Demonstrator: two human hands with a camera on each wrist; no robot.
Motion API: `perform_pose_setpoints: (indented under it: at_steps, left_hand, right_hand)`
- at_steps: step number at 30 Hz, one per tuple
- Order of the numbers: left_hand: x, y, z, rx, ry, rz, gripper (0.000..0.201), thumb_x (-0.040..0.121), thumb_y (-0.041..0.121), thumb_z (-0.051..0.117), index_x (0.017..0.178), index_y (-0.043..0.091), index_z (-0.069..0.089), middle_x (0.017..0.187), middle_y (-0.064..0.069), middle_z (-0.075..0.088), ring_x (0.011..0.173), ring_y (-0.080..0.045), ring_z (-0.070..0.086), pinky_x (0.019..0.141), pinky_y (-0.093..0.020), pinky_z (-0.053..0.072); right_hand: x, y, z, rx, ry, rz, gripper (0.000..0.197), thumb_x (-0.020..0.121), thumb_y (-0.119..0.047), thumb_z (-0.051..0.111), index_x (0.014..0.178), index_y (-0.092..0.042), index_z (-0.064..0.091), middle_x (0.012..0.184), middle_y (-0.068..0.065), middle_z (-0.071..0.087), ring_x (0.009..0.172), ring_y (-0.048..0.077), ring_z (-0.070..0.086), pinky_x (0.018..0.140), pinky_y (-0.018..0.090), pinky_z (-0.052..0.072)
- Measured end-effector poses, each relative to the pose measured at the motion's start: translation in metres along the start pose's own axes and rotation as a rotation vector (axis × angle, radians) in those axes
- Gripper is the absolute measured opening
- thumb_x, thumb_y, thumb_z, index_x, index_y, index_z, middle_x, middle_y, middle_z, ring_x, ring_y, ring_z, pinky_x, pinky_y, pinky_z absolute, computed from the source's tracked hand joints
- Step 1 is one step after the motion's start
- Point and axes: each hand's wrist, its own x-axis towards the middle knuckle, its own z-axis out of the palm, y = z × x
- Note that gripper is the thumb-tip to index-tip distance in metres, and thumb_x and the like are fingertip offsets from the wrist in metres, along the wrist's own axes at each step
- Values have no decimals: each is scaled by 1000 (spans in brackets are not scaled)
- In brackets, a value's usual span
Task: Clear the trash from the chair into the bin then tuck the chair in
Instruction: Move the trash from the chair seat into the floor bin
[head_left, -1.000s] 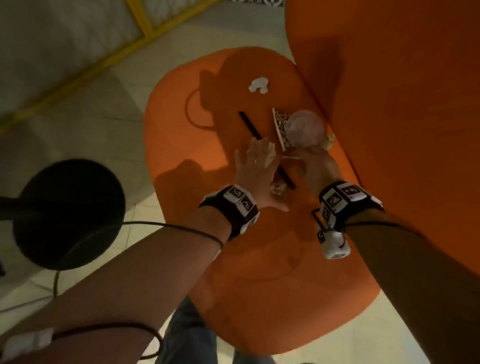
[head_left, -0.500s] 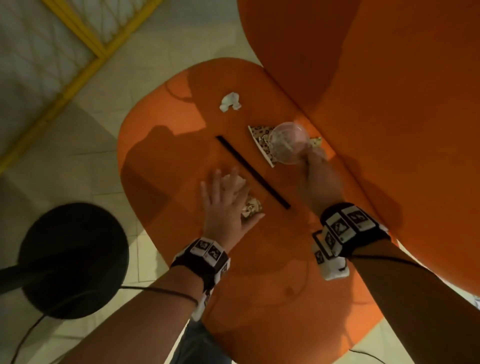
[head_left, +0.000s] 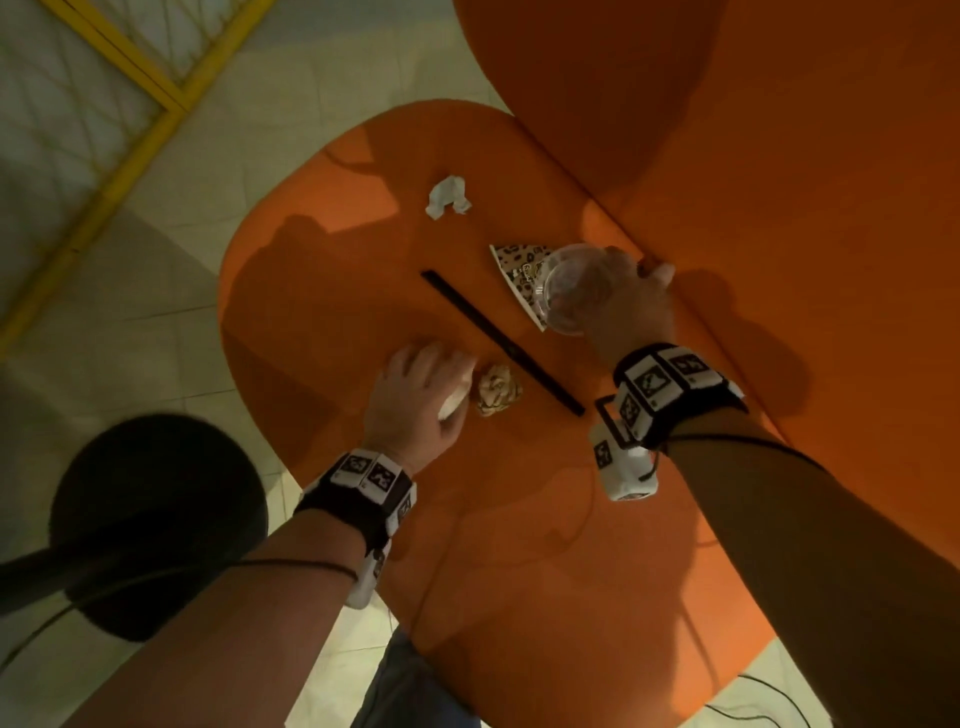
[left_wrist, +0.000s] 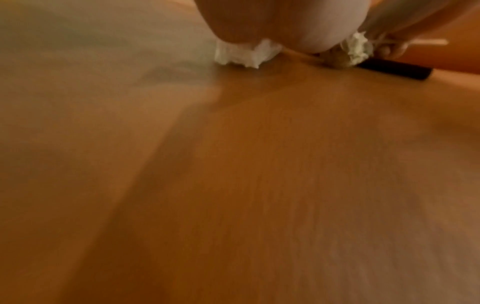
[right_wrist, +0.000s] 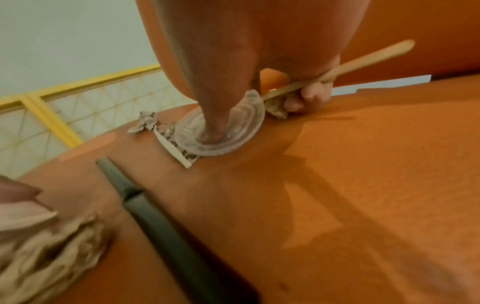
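Observation:
Trash lies on the orange chair seat (head_left: 509, 545). My left hand (head_left: 421, 395) curls over a white paper wad (head_left: 453, 406), which also shows under the palm in the left wrist view, white paper wad (left_wrist: 244, 55). Just right of it sits a crumpled patterned ball (head_left: 498, 397). A black straw (head_left: 498, 343) lies diagonally between my hands. My right hand (head_left: 623, 306) holds a wooden stick (right_wrist: 337, 70) and a paper scrap (right_wrist: 278, 109) in its curled fingers, thumb pressed into a clear plastic lid (right_wrist: 221, 131). The lid overlaps a patterned paper triangle (head_left: 517, 267). A white tissue (head_left: 447, 200) lies farther back.
The chair's orange backrest (head_left: 753, 182) rises right behind my right hand. A black round base with a pole (head_left: 156, 525) stands on the tiled floor to the left. A yellow-framed mesh panel (head_left: 104, 104) is at the far left. Thin cables run along my arms.
My left hand has pulled back from the straw toward the seat's near left and curled its fingers over the white wad. My right hand has stayed at the lid by the backrest.

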Motion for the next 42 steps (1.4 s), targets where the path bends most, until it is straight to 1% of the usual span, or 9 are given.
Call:
perform_pose_setpoints:
  at_steps: [6,10,13,16,21,28,35,38,42]
  left_hand:
    - [41,12,-34,-394,179,-384,27,88,26,60,111,12,62,103,-4,69,85,-14,64,63,-15,43]
    - [83,9,-56,-551,158,-618,31,93,27,55,123,16,57,111,6,62,95,-2,52,63,-2,34]
    - [122,-5,-68,-517,32,-524,35,94,34,53,125,18,57,123,1,58,109,-13,55,83,-18,45]
    - [157,-18,-64,-248,-240,-314,38,92,37,54,126,19,58,147,-10,37,135,-28,34,111,-42,32]
    - [183,-23,-55,-84,-456,-143,42,94,31,52,133,15,50,154,-7,27,144,-29,16,118,-43,18]
    - [135,-27,-54,-181,-232,-144,33,90,-1,49,120,11,56,122,-12,54,112,-29,50,84,-26,36]
    - [74,4,-82,-730,31,-807,30,96,22,50,125,18,47,115,5,53,100,-9,53,64,-14,42]
    - [34,28,-61,-591,-16,-835,30,93,24,54,121,15,49,119,-3,53,101,-16,56,69,-17,41]
    - [-13,49,-29,-259,-143,-726,52,83,16,67,130,16,44,126,-10,45,113,-23,48,84,-25,44]
  right_hand:
    - [-3,-8,-15,-649,-11,-326,38,94,-23,49,131,-19,41,134,6,45,124,24,44,100,34,37]
    - [-10,-3,-13,-78,50,-170,34,93,-11,51,126,-9,43,102,4,58,94,18,59,73,16,48]
    - [-7,-8,-12,408,14,-82,54,89,-17,60,134,-6,34,98,-1,57,86,14,59,59,13,46]
    - [9,-21,-8,102,-106,-205,55,91,-21,57,139,-5,35,119,10,57,106,24,59,77,22,47]
    - [23,-29,5,-20,-145,-133,86,76,-42,74,144,-12,31,142,17,28,123,35,42,97,39,42]
    - [17,-30,8,190,-99,-181,66,76,-35,75,131,-13,44,110,-1,56,97,18,58,82,37,55]
    - [-20,-4,5,512,-92,-79,57,78,-31,74,128,-19,47,112,-1,60,98,18,60,78,37,56]
    - [-43,0,5,326,-225,-145,50,83,-36,70,124,-15,50,105,3,63,92,22,63,73,35,55]
    - [-58,7,20,81,-364,-153,57,85,-37,66,134,-14,46,129,9,56,116,28,54,83,26,39]
